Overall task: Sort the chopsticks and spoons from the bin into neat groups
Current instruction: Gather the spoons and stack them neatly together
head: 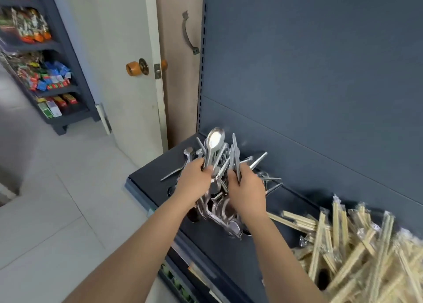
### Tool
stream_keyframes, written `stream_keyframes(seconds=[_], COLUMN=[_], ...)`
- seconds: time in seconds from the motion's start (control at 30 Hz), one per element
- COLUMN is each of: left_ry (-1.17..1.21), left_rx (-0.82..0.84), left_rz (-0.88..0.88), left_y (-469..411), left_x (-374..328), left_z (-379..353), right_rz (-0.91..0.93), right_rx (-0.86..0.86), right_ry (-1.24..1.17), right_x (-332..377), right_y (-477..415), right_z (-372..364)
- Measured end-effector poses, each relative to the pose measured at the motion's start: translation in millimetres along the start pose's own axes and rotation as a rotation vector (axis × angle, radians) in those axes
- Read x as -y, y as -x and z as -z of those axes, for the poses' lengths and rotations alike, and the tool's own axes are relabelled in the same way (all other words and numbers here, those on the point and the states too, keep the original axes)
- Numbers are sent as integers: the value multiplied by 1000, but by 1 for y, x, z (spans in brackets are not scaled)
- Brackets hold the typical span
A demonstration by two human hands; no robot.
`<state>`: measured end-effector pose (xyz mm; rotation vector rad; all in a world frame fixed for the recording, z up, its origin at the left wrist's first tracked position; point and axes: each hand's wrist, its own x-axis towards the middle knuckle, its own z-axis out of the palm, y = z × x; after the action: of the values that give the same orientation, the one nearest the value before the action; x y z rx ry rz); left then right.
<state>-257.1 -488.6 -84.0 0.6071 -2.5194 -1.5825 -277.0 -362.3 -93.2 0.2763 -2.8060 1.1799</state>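
Two bare hands around one bundle of metal spoons (217,156), just above the left end of a dark grey shop shelf (148,174). Left hand (194,177): fingers curled round the handles from the left side. Right hand (246,188): fingers curled round the same bundle from the right, gripping it. Bundle splayed, with handles and bowls pointing up and outward, one spoon bowl (215,139) upright at the very top, and more bowls hanging below the wrists close to the shelf surface; touching it or not, cannot tell.

Several loose spoons (271,180) flat on the shelf just beside the bundle, on both sides of it. Further right on the same shelf, a heap of bamboo chopsticks (343,245) in clear wrappers, crossed at all angles, apart from the spoons. Wrappers too blurred for any writing to be read.

At far left, colourful snack packets (45,78) stacked on a grey rack; labels too small to read. Between rack and shelf, a cream door (114,51) with an orange knob (137,67).
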Motion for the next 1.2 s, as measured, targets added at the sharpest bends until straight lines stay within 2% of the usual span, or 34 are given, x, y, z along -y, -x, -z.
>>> stream_keyframes(seconds=[0.13,0.27,0.37,0.5,0.63,0.73,0.9,1.03,1.2], left_ry=[-225,-438,-633,-539,-399,-386,-317,-280,-230], left_rx=[9,20,44,152,278,349,483,536,510], left_rz=[-12,-16,-10,-2,-120,-196,-201,-198,-182], left_y=[-54,-97,-114,-128,-126,-119,-106,-93,-92], left_x=[16,40,54,66,64,64,53,42,39], left_z=[10,12,10,7,0,-10,-30,-42,-47], right_rz=[-57,-68,-175,-341,-425,-461,-477,-502,-515], right_rx=[-25,-128,-97,-45,59,45,-9,-35,-37], right_ry=[151,317,427,441,474,482,440,405,387], right_x=[-4,-4,-10,-14,-10,-10,-20,-29,-38], right_y=[-23,-38,-45,-48,-47,-45,-39,-32,-25], right_z=[-18,-36,-50,-61,-72,-73,-64,-52,-40])
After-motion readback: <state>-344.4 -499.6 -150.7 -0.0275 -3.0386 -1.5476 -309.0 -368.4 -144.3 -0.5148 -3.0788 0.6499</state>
